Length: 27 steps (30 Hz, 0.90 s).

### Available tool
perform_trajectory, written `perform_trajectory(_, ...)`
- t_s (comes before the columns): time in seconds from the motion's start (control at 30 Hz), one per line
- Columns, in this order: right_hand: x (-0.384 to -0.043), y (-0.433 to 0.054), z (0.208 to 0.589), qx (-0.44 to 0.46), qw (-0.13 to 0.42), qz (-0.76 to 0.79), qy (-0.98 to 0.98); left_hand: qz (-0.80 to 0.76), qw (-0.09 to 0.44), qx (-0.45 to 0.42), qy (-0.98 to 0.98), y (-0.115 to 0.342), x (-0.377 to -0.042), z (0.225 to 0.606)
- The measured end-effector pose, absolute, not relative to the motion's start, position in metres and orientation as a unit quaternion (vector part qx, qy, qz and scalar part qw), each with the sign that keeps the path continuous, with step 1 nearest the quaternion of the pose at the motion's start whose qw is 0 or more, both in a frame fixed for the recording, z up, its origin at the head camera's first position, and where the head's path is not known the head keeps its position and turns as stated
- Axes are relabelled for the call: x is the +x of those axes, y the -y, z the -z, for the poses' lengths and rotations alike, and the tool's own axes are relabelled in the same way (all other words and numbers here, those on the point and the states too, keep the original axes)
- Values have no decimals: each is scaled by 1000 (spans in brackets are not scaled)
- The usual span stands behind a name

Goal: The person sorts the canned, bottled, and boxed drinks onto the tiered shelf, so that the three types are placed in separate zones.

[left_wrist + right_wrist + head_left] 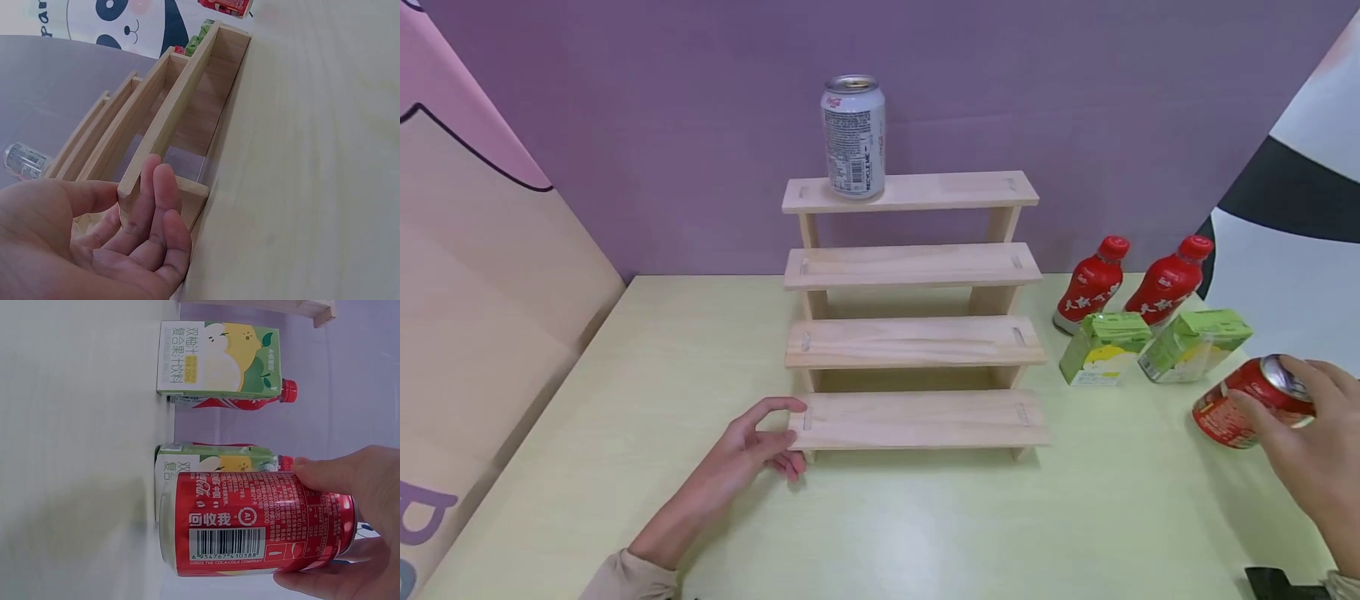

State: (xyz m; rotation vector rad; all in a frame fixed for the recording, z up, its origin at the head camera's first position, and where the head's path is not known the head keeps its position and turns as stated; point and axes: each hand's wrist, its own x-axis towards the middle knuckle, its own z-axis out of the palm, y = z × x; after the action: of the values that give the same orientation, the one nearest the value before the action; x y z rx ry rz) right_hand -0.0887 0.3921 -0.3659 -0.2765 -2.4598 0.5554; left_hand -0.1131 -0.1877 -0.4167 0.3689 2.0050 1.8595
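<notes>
A four-step wooden display rack [917,421] stands mid-table. My left hand [741,454] holds the left end of its lowest step; the left wrist view has the thumb and curled fingers [165,187] around that board end. Far right, my right hand [1318,454] grips a red Coca-Cola can [1255,404] near its top, thumb on one side and fingers on the other. The can leans in the head view, and its printed barcode side faces the right wrist camera [250,525]. Whether its base touches the table cannot be told. A white Coca-Cola can [855,142] stands upright on the top step, toward the left.
Right of the rack stand two green juice cartons [1105,350] [1195,346], with two red-capped bottles [1090,283] [1168,279] behind them. A purple backdrop [700,150] rises behind the table [700,358]. Some black object [1281,583] lies at the lower right edge.
</notes>
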Motion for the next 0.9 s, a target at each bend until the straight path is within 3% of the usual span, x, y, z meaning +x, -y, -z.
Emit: perform_trajectory(0.9,-86,-356,324,-6,331,-198,923,-664,183,123,-715,187,-112,415)
